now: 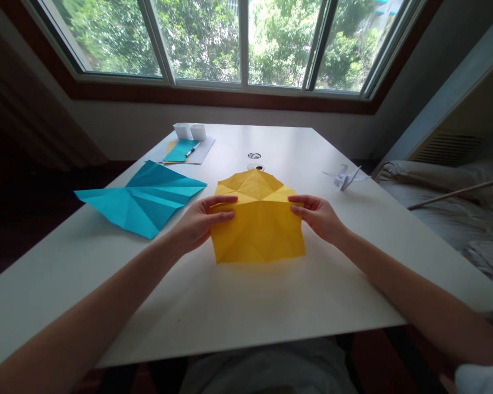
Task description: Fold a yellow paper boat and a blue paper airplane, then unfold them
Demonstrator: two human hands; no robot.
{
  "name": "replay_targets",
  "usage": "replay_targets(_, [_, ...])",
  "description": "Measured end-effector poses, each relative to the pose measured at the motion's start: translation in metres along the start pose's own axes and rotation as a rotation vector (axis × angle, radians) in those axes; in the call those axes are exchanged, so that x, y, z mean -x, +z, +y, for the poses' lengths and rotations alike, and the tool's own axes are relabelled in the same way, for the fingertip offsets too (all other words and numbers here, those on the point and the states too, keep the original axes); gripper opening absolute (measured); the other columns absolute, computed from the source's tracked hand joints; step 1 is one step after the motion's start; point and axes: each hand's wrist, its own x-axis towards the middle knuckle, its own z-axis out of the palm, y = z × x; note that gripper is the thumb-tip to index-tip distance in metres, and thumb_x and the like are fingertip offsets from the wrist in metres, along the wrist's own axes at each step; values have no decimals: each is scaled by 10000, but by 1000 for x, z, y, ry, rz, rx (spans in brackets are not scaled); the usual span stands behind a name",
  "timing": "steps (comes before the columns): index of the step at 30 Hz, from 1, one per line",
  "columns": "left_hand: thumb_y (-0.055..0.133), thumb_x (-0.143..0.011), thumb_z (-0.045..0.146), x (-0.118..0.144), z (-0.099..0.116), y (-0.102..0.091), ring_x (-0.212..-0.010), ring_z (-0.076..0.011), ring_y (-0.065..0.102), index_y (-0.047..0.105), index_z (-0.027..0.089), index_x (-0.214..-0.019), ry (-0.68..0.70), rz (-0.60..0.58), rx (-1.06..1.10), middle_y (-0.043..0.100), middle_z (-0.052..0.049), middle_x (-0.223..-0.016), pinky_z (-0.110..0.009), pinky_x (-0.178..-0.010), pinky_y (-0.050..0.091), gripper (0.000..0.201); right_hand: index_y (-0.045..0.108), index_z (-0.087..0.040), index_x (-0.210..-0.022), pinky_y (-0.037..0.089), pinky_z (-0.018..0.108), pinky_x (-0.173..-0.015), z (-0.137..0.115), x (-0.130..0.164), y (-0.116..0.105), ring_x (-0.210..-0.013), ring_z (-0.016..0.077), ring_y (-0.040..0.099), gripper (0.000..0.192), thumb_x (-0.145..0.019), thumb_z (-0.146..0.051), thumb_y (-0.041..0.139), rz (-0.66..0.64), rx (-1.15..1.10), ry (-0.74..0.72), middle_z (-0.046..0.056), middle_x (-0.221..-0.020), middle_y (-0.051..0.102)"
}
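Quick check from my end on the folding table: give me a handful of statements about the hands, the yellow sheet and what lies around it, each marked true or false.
1. Both hands grip the yellow paper at its side edges: left hand, right hand. True.
2. The blue paper lies to the right of the yellow one. False: it lies to the left, apart from it.
3. A small white folded paper figure sits on the table to the right. True.
4. The yellow sheet is smooth, without creases. False: crease lines cross it and its far part is folded.
5. A pen rests on the papers at the far left. True.
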Motion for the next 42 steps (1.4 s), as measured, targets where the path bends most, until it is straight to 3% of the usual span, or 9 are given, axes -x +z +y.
replay_targets(8, [789, -569, 231, -2, -6, 4, -854, -183, 624, 709, 185, -774, 69, 103, -21, 669, -47, -895, -275, -740, 527, 225, 691, -215, -807, 484, 328, -740, -1, 5, 9, -788, 153, 585, 232, -629, -357, 737, 8, 233, -139, 34, -868, 641])
replay_targets(13, [779, -574, 340, 1, -8, 8, -1150, -292, 465, 716, 229, -775, 279, 141, -273, 506, -58, -1240, -390, -868, 475, 238, 684, -240, -770, 446, 405, -875, -10, 10, 12, -1056, 226, 495, 158, -686, -374, 693, 96, 691, -512, 67, -1084, 506])
replay_targets(16, [752, -612, 366, 4, -7, 8, -1279, -314, 298, 715, 254, -794, 471, 195, -538, 363, -31, -1380, -449, -960, 396, 217, 654, -234, -763, 396, 433, -947, -20, 18, 15, -1172, 245, 429, 83, -749, -315, 641, -4, 888, -680, 68, -1216, 465])
replay_targets(21, [671, -722, 329, 8, -3, 12, -1147, -260, 479, 686, 206, -830, 569, -71, -554, 651, -65, -1021, -440, -940, 408, 164, 570, -197, -770, 315, 458, -1025, -34, 28, 25, -1296, 255, 296, 65, -805, -252, 567, -249, 967, -829, 91, -1387, 364])
replay_targets(25, [687, -709, 287, 10, -3, 18, -771, -171, 613, 668, 173, -801, 526, -110, -395, 669, -33, -795, -296, -696, 505, 148, 544, -203, -763, 356, 451, -995, -41, 29, 32, -1224, 240, 387, 61, -789, -238, 586, -322, 896, -860, 94, -1160, 562])
replay_targets(29, [723, -666, 287, 13, 1, 24, -682, -131, 610, 664, 187, -787, 474, -51, -195, 670, -3, -759, -238, -633, 498, 167, 549, -207, -741, 432, 397, -892, -46, 29, 34, -978, 206, 529, 98, -765, -271, 619, -253, 668, -725, 47, -861, 592])
replay_targets(33, [718, -659, 342, 19, 6, 30, -657, -163, 633, 623, 219, -936, 331, -85, -139, 678, -8, -764, -250, -562, 502, 318, 535, -204, -740, 477, 281, -642, -47, 27, 35, -750, 156, 565, 180, -775, -371, 592, -238, 313, -250, 30, -830, 588])
replay_targets(36, [734, -615, 308, 19, 5, 30, -687, -180, 628, 637, 192, -809, 335, -46, -196, 674, -17, -777, -244, -553, 489, 246, 535, -195, -718, 439, 232, -552, -42, 25, 35, -661, 131, 555, 233, -742, -412, 615, -252, 148, 19, 10, -753, 591])
replay_targets(42, [569, -694, 345, 10, -3, 23, -788, -222, 618, 700, 166, -746, 81, -223, -253, 679, -63, -890, -280, -609, 473, 228, 516, -167, -637, 386, 204, -500, -28, 20, 33, -567, 96, 522, 294, -681, -407, 681, -203, 173, 74, -19, -623, 563])
